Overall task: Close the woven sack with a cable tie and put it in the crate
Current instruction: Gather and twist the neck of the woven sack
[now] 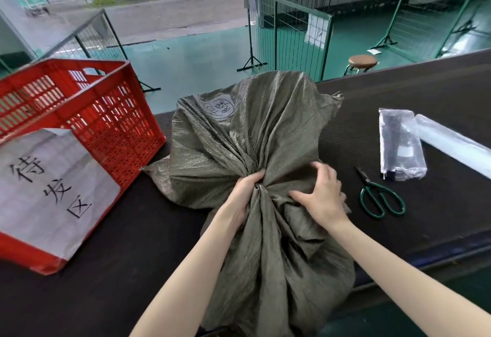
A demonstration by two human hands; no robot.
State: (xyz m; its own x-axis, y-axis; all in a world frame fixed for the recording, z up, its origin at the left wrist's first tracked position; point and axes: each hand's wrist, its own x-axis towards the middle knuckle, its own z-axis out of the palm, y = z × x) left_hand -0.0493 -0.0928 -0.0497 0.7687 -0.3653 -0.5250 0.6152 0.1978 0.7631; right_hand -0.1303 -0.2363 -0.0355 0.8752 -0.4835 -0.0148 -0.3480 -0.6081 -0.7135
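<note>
A dark table [398,129] runs across the scene from near left to far right. At its left end stands a red slatted crate [87,113], open at the top, with a white paper sign [50,185] bearing black characters on its near side. Just right of the crate, in the middle of the table, lies the grey-green woven sack [255,129], bulging on its far side and gathered into a neck toward the near edge; its loose mouth hangs over that edge. A round stamp [219,107] shows on the sack's far left.

The left hand [245,196] is closed around the gathered neck, fingers wrapped into the folds. The right hand [322,194] lies just right of it, fingers spread and curled, pressing down on bunched fabric without closing around it.

To the right, apart from the sack, lie a clear plastic packet [401,145] with dark contents, a pale roll [451,142] beside it, and green-handled scissors [380,196] nearer.
</note>
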